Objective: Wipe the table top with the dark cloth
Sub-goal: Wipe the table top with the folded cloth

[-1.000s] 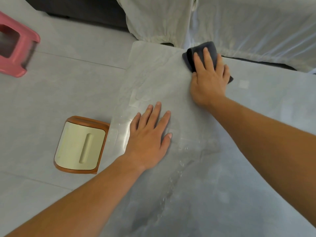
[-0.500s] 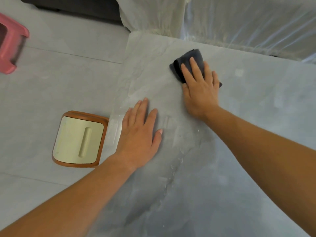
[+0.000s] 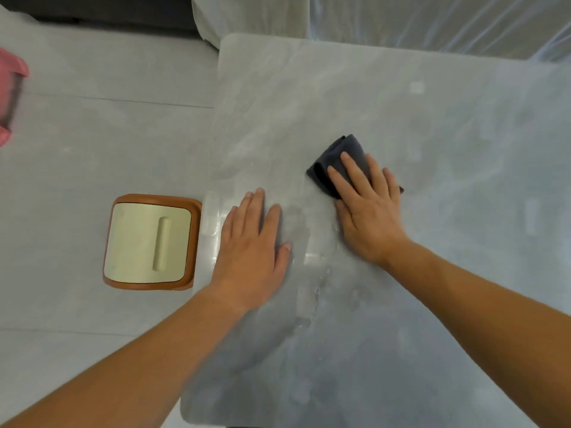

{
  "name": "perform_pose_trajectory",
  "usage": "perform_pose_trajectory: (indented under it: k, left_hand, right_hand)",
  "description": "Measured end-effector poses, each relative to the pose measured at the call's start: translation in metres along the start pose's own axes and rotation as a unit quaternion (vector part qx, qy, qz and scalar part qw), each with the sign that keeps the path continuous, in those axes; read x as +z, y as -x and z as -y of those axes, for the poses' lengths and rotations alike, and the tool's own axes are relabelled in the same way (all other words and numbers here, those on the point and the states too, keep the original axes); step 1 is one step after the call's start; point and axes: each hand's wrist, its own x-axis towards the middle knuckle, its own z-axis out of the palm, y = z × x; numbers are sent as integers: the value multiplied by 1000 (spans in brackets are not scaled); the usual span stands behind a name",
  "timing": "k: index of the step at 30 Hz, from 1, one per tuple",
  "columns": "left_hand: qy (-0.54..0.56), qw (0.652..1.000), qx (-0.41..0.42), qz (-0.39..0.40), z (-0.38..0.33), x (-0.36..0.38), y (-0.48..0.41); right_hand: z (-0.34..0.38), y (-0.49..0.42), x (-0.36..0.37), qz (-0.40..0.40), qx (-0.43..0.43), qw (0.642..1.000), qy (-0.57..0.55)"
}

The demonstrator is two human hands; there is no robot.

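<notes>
The grey marble table top (image 3: 401, 103) fills the middle and right of the head view. A folded dark cloth (image 3: 343, 156) lies on it near the centre, mostly under my right hand (image 3: 367, 211), which presses flat on the cloth with fingers spread. My left hand (image 3: 253, 242) rests palm down on the table near its left edge, holding nothing. Small water drops and a wet sheen show on the surface between and below the two hands.
A low stool (image 3: 151, 242) with a cream seat and brown rim stands on the floor just left of the table. A pink stool (image 3: 9, 97) is at the far left edge. Plastic-covered furniture (image 3: 401, 20) lies beyond the table's far edge.
My right hand has dragged the dark cloth from the table's far edge toward me, down to the middle of the top. My left hand has stayed planted near the left edge.
</notes>
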Motion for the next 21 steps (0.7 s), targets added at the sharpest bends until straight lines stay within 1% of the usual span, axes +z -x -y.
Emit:
perform_pose_trajectory:
  k: [3, 5, 6, 8, 10, 12, 13, 15, 18, 19, 21]
  left_hand:
    - [-4, 1000, 12, 5, 2, 3, 16]
    - [-6, 1000, 17, 13, 5, 5, 31]
    - [-6, 1000, 20, 17, 7, 6, 39]
    - [-5, 999, 31, 24, 10, 10, 54]
    - [-11, 999, 40, 33, 14, 13, 67]
    - [-18, 998, 42, 33, 17, 16, 73]
    - [-15, 999, 41, 31, 18, 17, 75]
    - [-8, 999, 36, 27, 20, 18, 76]
    - [-12, 999, 38, 17, 18, 23, 82]
    - [-14, 999, 41, 14, 17, 25, 86]
    - [-17, 999, 49, 7, 16, 31, 97]
  right_hand:
    - [16, 64, 8, 42, -97, 994, 10]
    - [11, 74, 4, 59, -121, 991, 5]
    - [8, 69, 2, 51, -101, 994, 1]
    - [6, 50, -1, 22, -5, 1000, -21]
    - [16, 39, 2, -1, 87, 995, -43]
    - [38, 52, 12, -20, 117, 992, -42]
    - [50, 69, 18, -27, 104, 994, -36]
    - [68, 115, 30, -22, 33, 999, -27]
    - [61, 161, 34, 24, -84, 996, -12]
    - [51, 160, 31, 23, -91, 996, -9]
    - [39, 144, 25, 5, -27, 999, -18]
